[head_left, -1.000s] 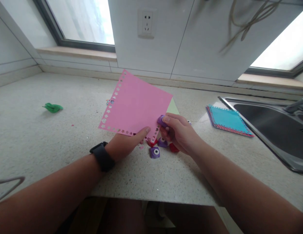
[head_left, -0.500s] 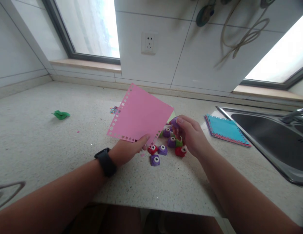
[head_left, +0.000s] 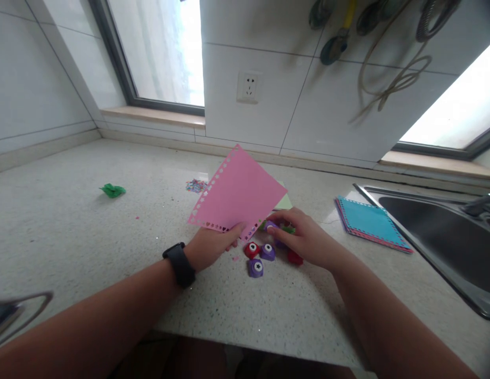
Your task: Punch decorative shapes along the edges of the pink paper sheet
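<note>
A crumpled green piece (head_left: 112, 190) is lying at the left on the speckled counter (head_left: 90, 252), well apart from everything else. Farther right, a pile of colored confetti (head_left: 196, 186) is sitting near the wall. The left hand (head_left: 213, 247), its wrist wearing a dark watch (head_left: 179, 265), is pinching the pink sheet (head_left: 240, 192) at its lower edge, the thumb pressing on top. The sheet is tilting above the counter in front of the person, showing punched shapes along its left, lower and part of its right edges. Just beyond its near corner, a red punch (head_left: 251, 250), a purple star punch (head_left: 256, 268) and another purple punch (head_left: 268, 252) are resting close together. The right hand (head_left: 302, 237) is curling over more punches, its thumb and forefinger bracketing a purple one; whether they are gripping it, one cannot tell. Behind that hand, a pale green sheet (head_left: 284, 203) is showing. Farther right, a blue-topped paper stack (head_left: 367, 217) is lying beside the sink (head_left: 420, 221).
</note>
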Available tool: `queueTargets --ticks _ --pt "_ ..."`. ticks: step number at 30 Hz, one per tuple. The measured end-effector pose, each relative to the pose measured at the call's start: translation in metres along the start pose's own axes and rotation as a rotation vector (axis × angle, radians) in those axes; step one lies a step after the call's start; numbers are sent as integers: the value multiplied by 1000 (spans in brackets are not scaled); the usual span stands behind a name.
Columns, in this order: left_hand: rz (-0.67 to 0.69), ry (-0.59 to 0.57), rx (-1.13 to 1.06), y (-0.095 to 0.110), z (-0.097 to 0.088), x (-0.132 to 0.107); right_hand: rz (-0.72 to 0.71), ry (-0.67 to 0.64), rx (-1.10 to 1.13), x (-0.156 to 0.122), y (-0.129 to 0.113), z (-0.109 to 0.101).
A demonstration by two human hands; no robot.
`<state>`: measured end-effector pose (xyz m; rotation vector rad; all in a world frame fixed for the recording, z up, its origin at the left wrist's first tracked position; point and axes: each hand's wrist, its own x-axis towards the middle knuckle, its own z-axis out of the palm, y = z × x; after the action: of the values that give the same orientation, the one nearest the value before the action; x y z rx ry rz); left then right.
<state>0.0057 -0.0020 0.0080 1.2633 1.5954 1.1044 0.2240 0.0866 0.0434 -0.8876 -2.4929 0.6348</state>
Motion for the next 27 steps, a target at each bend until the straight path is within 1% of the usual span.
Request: queueTargets --ticks 6,10,17,27 --pt "50 4 -16 -1 0 0 -20 -82 -142 0 -1 0" --pt "54 -3 -34 -1 0 1 -44 -95 -239 0 1 3" --pt "48 -7 -2 3 -1 -1 -125 -86 -237 4 -2 12" --pt "57 -29 1 2 -1 -1 -223 -161 -313 5 -5 18"
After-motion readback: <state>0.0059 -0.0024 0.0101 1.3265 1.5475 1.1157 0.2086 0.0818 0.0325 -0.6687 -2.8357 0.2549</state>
